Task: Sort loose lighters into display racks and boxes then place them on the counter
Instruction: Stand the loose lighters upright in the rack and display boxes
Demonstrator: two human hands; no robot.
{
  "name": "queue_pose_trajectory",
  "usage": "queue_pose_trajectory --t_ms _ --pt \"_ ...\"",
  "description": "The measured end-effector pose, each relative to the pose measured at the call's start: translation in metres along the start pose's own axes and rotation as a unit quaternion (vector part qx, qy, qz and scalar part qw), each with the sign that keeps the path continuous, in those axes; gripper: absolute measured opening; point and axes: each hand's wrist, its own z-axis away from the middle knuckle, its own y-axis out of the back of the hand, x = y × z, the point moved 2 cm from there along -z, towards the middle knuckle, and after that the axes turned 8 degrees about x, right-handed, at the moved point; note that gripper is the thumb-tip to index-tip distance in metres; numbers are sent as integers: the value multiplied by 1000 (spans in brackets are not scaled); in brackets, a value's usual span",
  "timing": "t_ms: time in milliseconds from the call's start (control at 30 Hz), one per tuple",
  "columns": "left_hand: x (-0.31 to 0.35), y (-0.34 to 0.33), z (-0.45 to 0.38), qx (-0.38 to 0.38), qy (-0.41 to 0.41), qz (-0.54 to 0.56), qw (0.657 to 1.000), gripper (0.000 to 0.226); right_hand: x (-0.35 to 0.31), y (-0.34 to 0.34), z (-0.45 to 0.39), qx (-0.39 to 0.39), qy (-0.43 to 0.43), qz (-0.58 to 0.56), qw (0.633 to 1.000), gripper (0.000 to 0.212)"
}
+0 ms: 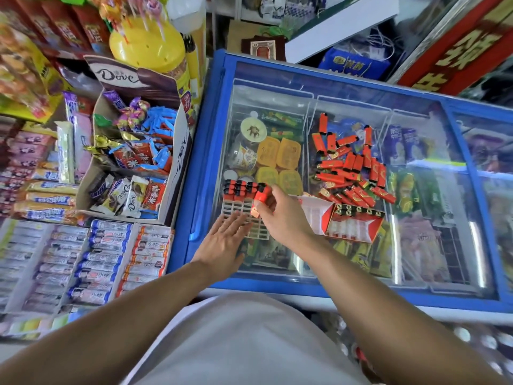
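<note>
A white plastic display rack lies on the freezer's glass lid, with a row of several red lighters standing in its far slots. My right hand pinches one red lighter over the rack, at the right end of that row. My left hand rests flat on the rack's near left part, fingers straight. A heap of loose red lighters lies on the glass to the right. A red and white box holding several lighters sits right of my right hand.
The blue-framed freezer with sliding glass lids fills the right side, with ice cream packs under the glass. To the left stand a Dove carton of sweets, a yellow lollipop tub and trays of candy rolls.
</note>
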Motion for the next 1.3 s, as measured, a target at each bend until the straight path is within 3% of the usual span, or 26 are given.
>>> queue_pose_trajectory --t_ms 200,400,900,1133,1300 --pt "-11 5 12 0 32 -39 999 76 -1 -10 -4 31 41 61 997 36" --pt "-12 9 8 -39 51 -26 998 79 -6 -16 -9 75 120 204 969 27" --pt "-10 7 8 -83 68 -25 994 89 7 -17 -13 151 128 183 963 15" --pt "3 16 11 81 56 72 993 68 11 -13 -12 158 143 182 960 11" --pt "9 27 2 125 52 85 987 71 16 -16 -12 139 170 175 960 15"
